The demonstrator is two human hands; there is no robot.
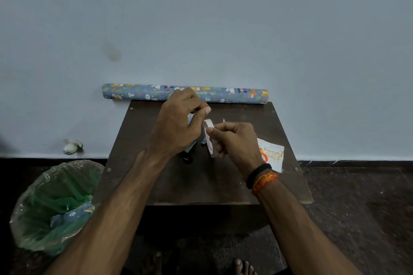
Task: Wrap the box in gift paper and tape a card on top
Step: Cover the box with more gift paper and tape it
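My right hand (234, 140) grips a white tape roll (209, 138) upright above the dark brown table (223, 185). My left hand (178, 120) is curled just left of the roll, thumb and fingers pinched near its top edge; I cannot see the tape end itself. Beneath my left hand a bit of blue patterned paper (192, 144) shows; the box is mostly hidden. A white birthday card (271, 155) with orange print lies on the table to the right, partly behind my right wrist. A roll of blue animal-print gift paper (234, 95) lies along the table's far edge against the wall.
A bin with a green liner (55, 205) stands on the floor at the left, with blue paper scraps inside. A small dark object (187, 159) lies on the table under my left wrist. A white object (71, 146) sits by the wall. My toes (242, 267) show below.
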